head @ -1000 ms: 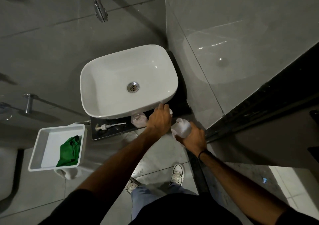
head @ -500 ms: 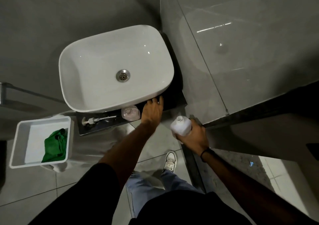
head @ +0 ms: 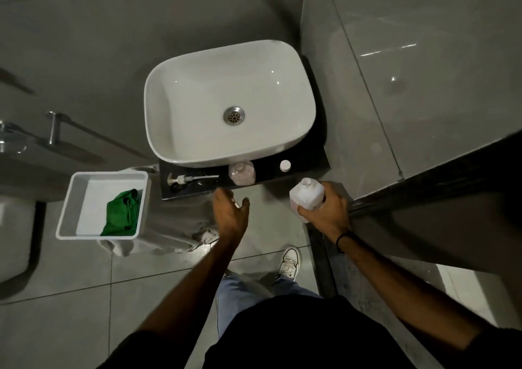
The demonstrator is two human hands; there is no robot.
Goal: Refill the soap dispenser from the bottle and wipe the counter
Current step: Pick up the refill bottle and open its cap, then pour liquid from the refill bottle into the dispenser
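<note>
Two hands show below the counter's front edge. The right hand [head: 324,213] is wrapped around one white refill bottle [head: 307,194], fingers curled round its lower body; the bottle stands nearly upright with its neck open and uncapped, held just off the right end of the dark counter [head: 308,168]. The left hand [head: 230,213] hangs free just in front of the counter edge, fingers loosely spread and thumb apart, gripping nothing.

On the counter lie three loose things. One clear soap dispenser [head: 242,173] stands at the front edge, tucked against the basin's underside, its neck open and its contents pinkish. One pump head [head: 192,177] lies flat to the dispenser's left, its long tube pointing toward the dispenser. One small white cap [head: 285,165] sits alone farther right, between the dispenser and the held bottle.

One white basin [head: 226,100] rests on the counter, with a single metal drain [head: 234,115] at its middle. To the left of the counter, one white tray [head: 70,216] holds one crumpled green cloth [head: 121,213] in its right part (the rest of the tray floor is bare white). A pale cloth [head: 158,241] is draped beneath the tray and trails toward the left hand. One white shoe [head: 288,262] shows fully on the tiled floor.
</note>
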